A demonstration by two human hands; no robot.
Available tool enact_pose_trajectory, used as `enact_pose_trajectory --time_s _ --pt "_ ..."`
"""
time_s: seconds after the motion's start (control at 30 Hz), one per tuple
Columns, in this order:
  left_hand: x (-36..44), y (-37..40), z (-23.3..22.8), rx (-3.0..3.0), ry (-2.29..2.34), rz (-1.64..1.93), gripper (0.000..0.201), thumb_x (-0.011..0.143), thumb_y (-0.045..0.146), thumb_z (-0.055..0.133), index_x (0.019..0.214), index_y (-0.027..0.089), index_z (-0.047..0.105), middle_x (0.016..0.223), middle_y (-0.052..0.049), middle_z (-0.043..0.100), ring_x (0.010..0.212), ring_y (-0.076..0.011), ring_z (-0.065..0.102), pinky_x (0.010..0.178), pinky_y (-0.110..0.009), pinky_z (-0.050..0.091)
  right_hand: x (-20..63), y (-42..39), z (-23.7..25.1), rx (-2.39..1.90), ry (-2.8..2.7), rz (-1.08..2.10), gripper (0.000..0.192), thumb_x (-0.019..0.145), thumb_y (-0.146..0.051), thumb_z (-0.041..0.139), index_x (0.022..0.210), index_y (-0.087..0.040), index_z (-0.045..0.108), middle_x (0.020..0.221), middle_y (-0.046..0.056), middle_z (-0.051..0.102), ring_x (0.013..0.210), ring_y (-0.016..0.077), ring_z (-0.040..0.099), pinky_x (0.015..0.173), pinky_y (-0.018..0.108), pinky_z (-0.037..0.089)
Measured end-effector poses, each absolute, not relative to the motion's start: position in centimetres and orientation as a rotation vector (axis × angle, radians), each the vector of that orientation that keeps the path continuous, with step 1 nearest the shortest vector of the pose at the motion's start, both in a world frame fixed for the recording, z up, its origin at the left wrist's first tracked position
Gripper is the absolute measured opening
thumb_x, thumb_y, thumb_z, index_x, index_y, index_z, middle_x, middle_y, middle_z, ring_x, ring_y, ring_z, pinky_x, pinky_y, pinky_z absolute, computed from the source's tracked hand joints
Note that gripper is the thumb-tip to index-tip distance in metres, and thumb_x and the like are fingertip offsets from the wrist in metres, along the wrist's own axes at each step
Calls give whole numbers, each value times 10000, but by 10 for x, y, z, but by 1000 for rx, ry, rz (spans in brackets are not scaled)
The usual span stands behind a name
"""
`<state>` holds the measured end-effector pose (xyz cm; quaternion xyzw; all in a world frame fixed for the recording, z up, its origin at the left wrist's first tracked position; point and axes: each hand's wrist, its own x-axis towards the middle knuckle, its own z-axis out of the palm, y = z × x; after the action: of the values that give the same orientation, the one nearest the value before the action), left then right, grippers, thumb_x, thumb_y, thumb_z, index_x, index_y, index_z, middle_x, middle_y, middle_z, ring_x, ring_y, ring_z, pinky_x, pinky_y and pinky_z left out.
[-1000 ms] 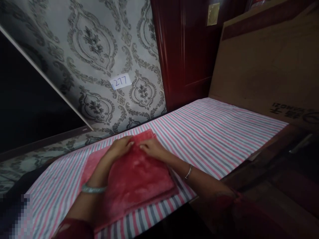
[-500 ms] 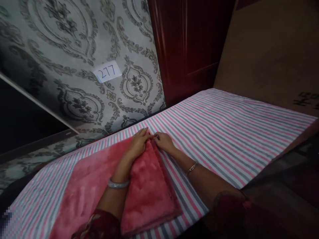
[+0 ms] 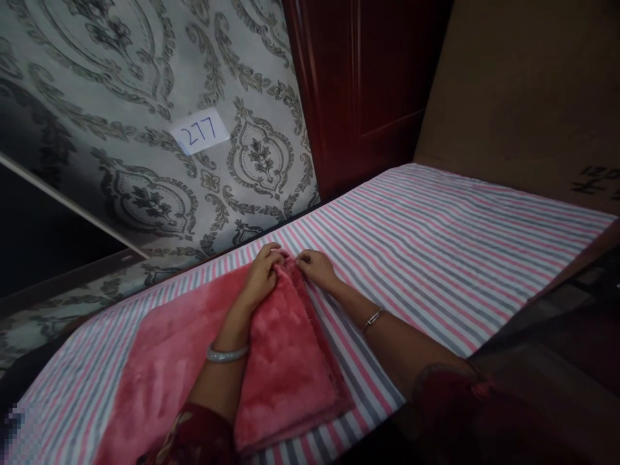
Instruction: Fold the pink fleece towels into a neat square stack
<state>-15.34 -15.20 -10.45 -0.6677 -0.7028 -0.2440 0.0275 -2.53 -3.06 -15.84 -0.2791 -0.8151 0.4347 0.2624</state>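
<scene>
A folded red-pink plush blanket (image 3: 290, 361) lies on a striped sheet (image 3: 411, 239). At its far right corner, my left hand (image 3: 263, 274) is closed, with curled fingers gripping the bunched top layer. Just to the right, my right hand (image 3: 317, 268) pinches the blanket's edge at the same corner, thumb and forefinger together. The fabric between the two hands is slightly lifted and wrinkled. My fingers partly hide the corner itself. Toward me, the stacked layers show along the right and near edges.
Patterned wallpaper with a paper marked 277 (image 3: 199, 131) rises behind the sheet. A dark red wooden panel (image 3: 363, 84) stands at the back, and a large brown cardboard sheet (image 3: 523, 97) at the right. A dark panel with a light edge (image 3: 72, 206) is at the left.
My left hand has gone from lying flatter on the corner to curled fingers, and the cloth there has bunched up. My right hand stays at the edge. The view has shifted slightly.
</scene>
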Motion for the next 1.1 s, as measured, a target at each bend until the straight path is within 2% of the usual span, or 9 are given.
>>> enact_pose_trajectory --time_s 0.13,0.23,0.3,0.47,0.57,0.67,0.83,0.97,1.1 --pt "-158 -153 -109 -2081 -2249 -547 519 712 0 420 1083 207 719 1497 -84 494 1374 -258 458 1145 -479 381 -27 -31 -162 -705 -2131 1229 175 921 -294 586 892 -189 722 890 20 751 818 146 664 693 232 421" --pt "-158 -151 -111 -2082 -2303 -382 485 754 33 457 1091 243 735 1526 -75 477 1372 -301 456 1123 -540 393 -28 -31 -164 -687 -2106 1246 155 901 -306 622 888 -197 731 881 25 751 810 159 662 688 247 413" --pt "-158 -149 -114 -2082 -2290 -358 414 756 51 489 1025 239 742 1520 -83 482 1362 -320 459 1108 -560 403 -28 -30 -165 -697 -2104 1249 119 874 -283 645 882 -207 736 866 23 751 786 166 654 673 256 404" --pt "-161 -152 -114 -2092 -2137 -749 291 702 31 473 834 196 673 1334 -107 572 1250 -256 544 1057 -458 468 -30 -28 -167 -685 -2055 1282 100 832 -239 643 863 -229 737 852 6 749 785 172 652 688 261 419" --pt "-166 -156 -111 -2006 -2065 -1051 255 696 32 469 794 201 632 1263 -86 556 1238 -224 540 1058 -418 466 -33 -29 -165 -599 -1971 1347 157 856 -239 579 842 -210 733 838 9 739 798 167 652 725 260 444" --pt "-166 -156 -111 -1905 -2045 -1192 200 723 50 491 767 203 612 1242 -81 543 1223 -228 540 1051 -422 466 -34 -30 -162 -498 -1854 1444 182 849 -250 550 775 -187 704 763 6 701 747 160 628 704 261 443" --pt "-160 -150 -117 -1880 -2008 -1166 235 715 33 479 783 202 628 1236 -85 534 1148 -219 565 1004 -413 490 -34 -34 -160 -514 -1892 1481 150 849 -309 595 836 -186 679 788 5 678 733 149 595 673 249 410" --pt "-157 -146 -114 -1841 -2011 -1074 253 706 19 462 776 197 627 1241 -88 528 1112 -221 577 963 -404 507 -35 -38 -159 -570 -2078 1213 176 815 -282 660 670 -187 626 682 -2 610 684 143 527 630 253 335" --pt "-155 -140 -109 -1826 -1968 -905 256 683 20 493 793 200 638 1270 -92 528 1174 -263 545 1001 -448 473 -38 -45 -158 -482 -1944 1193 235 877 -298 584 672 -191 630 688 3 623 699 143 532 655 255 345"
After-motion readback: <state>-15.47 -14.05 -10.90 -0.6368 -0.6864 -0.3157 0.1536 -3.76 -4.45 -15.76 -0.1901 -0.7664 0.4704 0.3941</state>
